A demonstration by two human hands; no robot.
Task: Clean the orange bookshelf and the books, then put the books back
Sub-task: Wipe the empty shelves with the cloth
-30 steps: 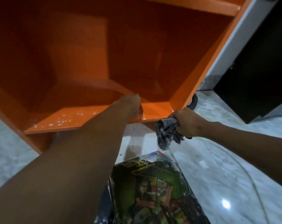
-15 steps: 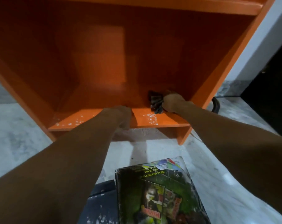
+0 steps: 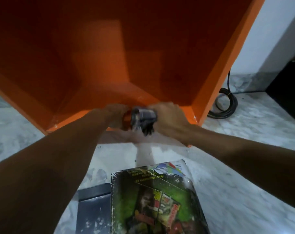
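Observation:
The orange bookshelf (image 3: 216,68) stands on the floor with its lower compartment empty. My right hand (image 3: 170,117) grips a bunched dark grey cloth (image 3: 143,119) at the front edge of the bottom shelf board (image 3: 67,119). Just left of the cloth, my left hand (image 3: 115,115) sits at the same edge; it is blurred, its fingers loosely bent, and I see nothing in it. A few white crumbs lie at the board's corners. A worn green-covered book (image 3: 157,200) lies on the floor below my arms, overlapping a dark book (image 3: 92,208).
A coiled black cable (image 3: 227,105) lies on the marble floor (image 3: 244,174) just right of the shelf's side panel. A white wall (image 3: 270,39) and a dark opening (image 3: 288,85) are at the far right.
My right hand has swept the cloth leftward along the bottom board until it meets my left hand. The white crumbs at the middle of the front edge are gone.

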